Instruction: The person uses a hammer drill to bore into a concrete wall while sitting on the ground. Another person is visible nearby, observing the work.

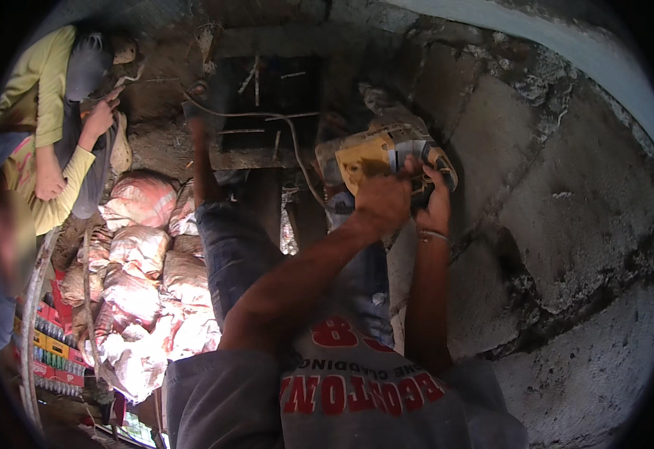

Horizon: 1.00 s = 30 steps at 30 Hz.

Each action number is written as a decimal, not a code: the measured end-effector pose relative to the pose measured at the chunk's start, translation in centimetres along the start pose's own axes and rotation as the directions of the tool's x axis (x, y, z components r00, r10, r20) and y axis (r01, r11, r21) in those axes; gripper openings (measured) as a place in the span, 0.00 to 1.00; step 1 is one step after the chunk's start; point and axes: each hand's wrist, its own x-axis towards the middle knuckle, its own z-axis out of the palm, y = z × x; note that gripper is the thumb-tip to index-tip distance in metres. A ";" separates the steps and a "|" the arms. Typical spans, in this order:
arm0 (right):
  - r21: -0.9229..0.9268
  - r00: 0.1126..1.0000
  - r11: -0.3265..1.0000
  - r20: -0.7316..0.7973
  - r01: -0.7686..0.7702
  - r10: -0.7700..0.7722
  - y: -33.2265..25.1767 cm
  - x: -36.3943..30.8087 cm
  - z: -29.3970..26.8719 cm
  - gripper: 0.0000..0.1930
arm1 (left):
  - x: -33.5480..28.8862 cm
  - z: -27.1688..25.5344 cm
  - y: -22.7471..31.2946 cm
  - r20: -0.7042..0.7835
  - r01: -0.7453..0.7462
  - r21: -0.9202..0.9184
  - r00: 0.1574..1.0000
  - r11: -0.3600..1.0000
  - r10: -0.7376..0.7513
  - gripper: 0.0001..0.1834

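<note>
A yellow and black object [368,159], boxy with a pale edge and a dark rounded end, lies against the stone wall. I cannot make out its exact kind. My left hand [383,200] is closed in a fist at its lower edge; whatever is inside the fingers is hidden. Beside it my right hand [435,200] has its fingers curled at the dark end of the same object, with a band round the wrist. A thin cable [295,138] curves down toward the object from the upper left.
Grey stone blocks [544,194] form a wall on the right. Filled sacks [141,251] are piled on the left, above crates of bottles [52,348]. A person in yellow sleeves [50,97] crouches at the far left. A dark framed opening [267,93] lies beyond my legs.
</note>
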 end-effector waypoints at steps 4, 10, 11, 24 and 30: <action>0.118 0.996 0.993 -0.088 -0.009 0.019 1.1 0.2 -0.4 0.17 | 1.3 -0.9 -0.1 0.103 -0.089 0.180 0.992 0.980 0.071 0.25; -0.015 0.996 0.999 -0.081 0.034 -0.035 0.1 2.6 -3.6 0.15 | 2.1 2.3 2.0 0.084 0.049 0.152 0.995 0.987 -0.062 0.22; -0.034 0.986 0.999 -0.168 0.008 -0.014 -0.4 1.8 -1.7 0.15 | 2.7 1.8 1.9 0.134 0.066 0.139 0.987 0.988 -0.084 0.23; -0.054 0.971 0.999 -0.237 -0.004 -0.009 -1.5 4.2 -1.1 0.10 | 2.9 0.3 2.6 0.076 0.124 0.073 0.989 0.990 -0.129 0.20; 0.119 0.984 0.989 -0.144 -0.091 0.108 -1.2 5.7 -2.8 0.10 | 3.8 -2.9 -1.0 0.390 -0.145 0.141 0.917 0.979 0.080 0.35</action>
